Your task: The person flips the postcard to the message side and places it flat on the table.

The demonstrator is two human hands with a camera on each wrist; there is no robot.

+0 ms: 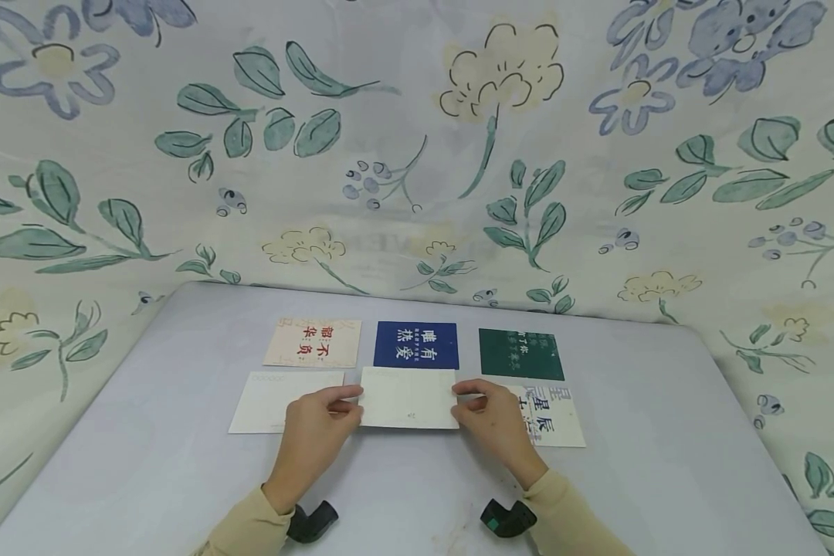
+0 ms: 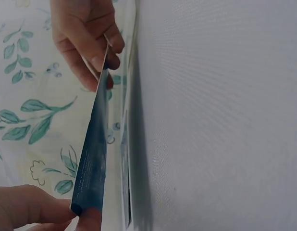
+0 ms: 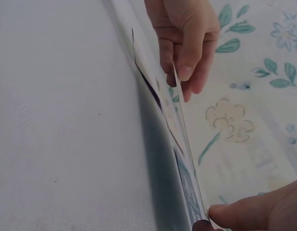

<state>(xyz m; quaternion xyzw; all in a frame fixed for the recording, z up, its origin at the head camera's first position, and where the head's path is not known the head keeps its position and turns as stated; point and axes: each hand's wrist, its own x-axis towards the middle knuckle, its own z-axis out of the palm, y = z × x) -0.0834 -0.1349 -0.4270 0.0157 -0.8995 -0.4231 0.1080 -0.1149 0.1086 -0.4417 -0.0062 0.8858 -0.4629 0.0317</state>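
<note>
A cream-white postcard (image 1: 408, 398) is held level between my two hands, its plain face up in the head view. My left hand (image 1: 316, 440) pinches its left edge between thumb and fingers. At the opposite edge my right hand (image 1: 500, 432) pinches it the same way. From the left wrist view the card's underside (image 2: 93, 149) shows dark blue with small pale print. The right wrist view shows the card nearly edge-on, raised over the table. Behind it lies a blue card (image 1: 417, 345) with white characters.
A beige card (image 1: 313, 342) with red characters and a dark green card (image 1: 521, 355) lie in the back row. A white card (image 1: 253, 405) is partly behind the left hand; a card with blue characters (image 1: 556, 417) is partly behind the right. A floral cloth (image 1: 403, 232) hangs behind the table (image 1: 146, 463).
</note>
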